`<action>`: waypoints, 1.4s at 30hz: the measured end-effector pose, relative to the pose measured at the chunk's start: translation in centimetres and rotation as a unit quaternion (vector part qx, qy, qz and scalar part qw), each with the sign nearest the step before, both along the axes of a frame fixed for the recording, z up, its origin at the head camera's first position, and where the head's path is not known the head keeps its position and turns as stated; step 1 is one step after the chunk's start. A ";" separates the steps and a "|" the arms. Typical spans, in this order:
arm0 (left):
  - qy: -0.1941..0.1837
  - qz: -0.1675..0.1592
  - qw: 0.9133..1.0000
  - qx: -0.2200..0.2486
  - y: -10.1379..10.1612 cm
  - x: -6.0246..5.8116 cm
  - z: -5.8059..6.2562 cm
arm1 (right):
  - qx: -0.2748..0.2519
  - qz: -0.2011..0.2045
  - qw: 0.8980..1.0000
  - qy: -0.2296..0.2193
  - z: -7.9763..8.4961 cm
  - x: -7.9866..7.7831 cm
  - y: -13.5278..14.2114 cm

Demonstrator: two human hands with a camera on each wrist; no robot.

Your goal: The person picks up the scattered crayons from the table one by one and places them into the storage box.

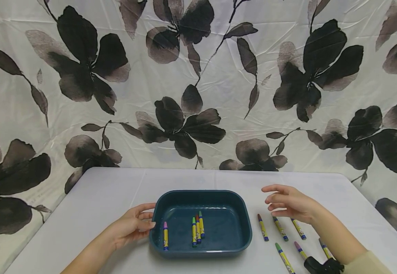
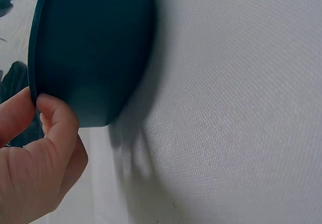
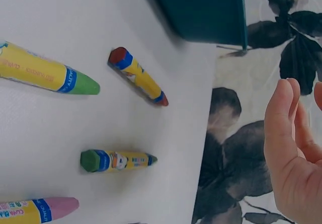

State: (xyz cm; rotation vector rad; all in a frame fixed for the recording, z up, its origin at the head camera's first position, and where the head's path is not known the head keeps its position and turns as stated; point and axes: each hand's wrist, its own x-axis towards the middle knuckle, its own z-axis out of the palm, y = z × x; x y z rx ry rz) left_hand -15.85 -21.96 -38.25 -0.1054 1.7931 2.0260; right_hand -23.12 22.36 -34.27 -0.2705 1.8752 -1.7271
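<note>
Four yellow-wrapped wax crayons [image 1: 197, 228] lie inside the dark teal rectangular plastic tray [image 1: 243, 222], which sits at the near middle of the white table [image 1: 109, 190]; six more crayons [image 1: 262, 227] lie loose on the table at the tray's 3 to 5 o'clock. To my eye the loose ones could roll toward the near edge if a sleeve or wrist brushed them, and the tray could skid if its left wall were nudged too hard. Of the fingers: the left hand [image 1: 131, 227] lies at the tray's 9 o'clock, thumb and fingertips [image 2: 55, 108] lightly pinching its rim. The right hand [image 1: 289, 202] hovers over the loose crayons, fingers relaxed and spread, holding nothing.
</note>
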 end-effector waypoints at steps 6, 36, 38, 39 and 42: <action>0.002 -0.002 1.000 0.004 -0.1 0.0 0.0 | -0.002 -0.012 1.000 0.000 0.1 -0.1 1.1; -0.006 0.004 1.000 0.002 0.1 -0.1 0.2 | 0.067 -0.047 0.996 -0.030 -2.7 -0.9 6.3; -0.004 0.001 1.000 0.009 0.1 -0.1 0.2 | 0.077 -0.051 0.995 -0.031 -2.8 -1.0 6.6; -0.003 0.000 1.000 0.013 0.1 -0.1 0.3 | 0.083 -0.054 0.995 -0.030 -2.9 -1.0 6.7; -0.002 -0.004 1.000 0.020 0.1 -0.1 0.3 | 0.101 -0.060 0.993 -0.025 -3.0 -0.9 6.9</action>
